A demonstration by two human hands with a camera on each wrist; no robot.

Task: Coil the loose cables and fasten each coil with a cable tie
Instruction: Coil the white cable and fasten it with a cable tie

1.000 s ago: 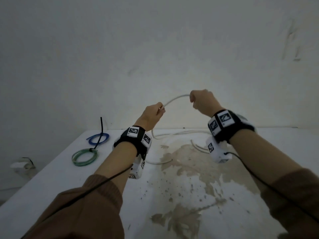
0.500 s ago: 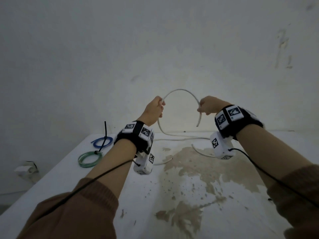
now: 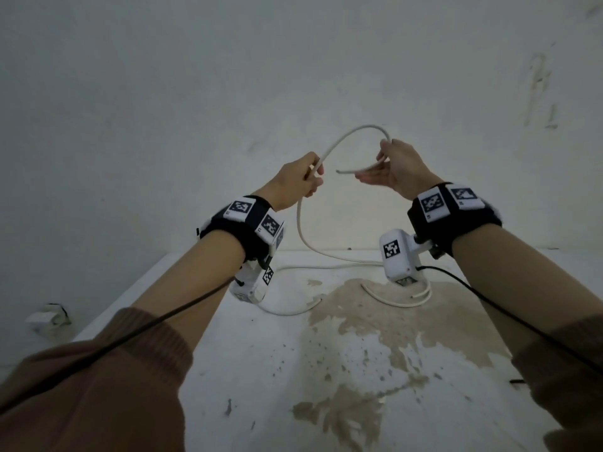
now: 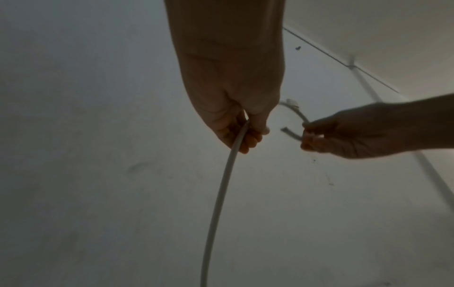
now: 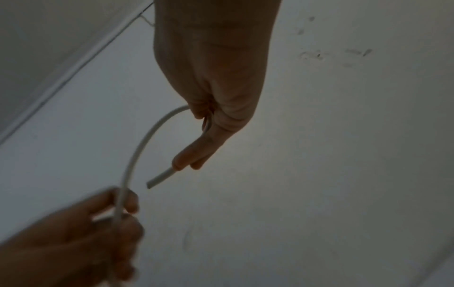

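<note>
A white cable (image 3: 350, 132) arches in the air between both hands, above the far end of the table. My left hand (image 3: 298, 181) grips it with curled fingers; from there the cable (image 4: 221, 194) drops to the table and trails in loose curves (image 3: 329, 261). My right hand (image 3: 396, 168) pinches the cable near its cut end (image 3: 339, 172), which points left toward the left hand. In the right wrist view the cable (image 5: 140, 153) bends in a half loop and its end (image 5: 159, 178) sticks out past the fingers.
The white table (image 3: 261, 370) has a large brown stain (image 3: 375, 321) in the middle. Another loose white cable piece (image 3: 401, 300) lies under the right wrist. A small white box (image 3: 49, 318) sits on the floor at the left. A bare wall stands behind.
My right hand has turned the cable's end round and brought it left toward the left hand, closing the arch into a tighter loop. The view has shifted, so the blue and green coils are out of sight.
</note>
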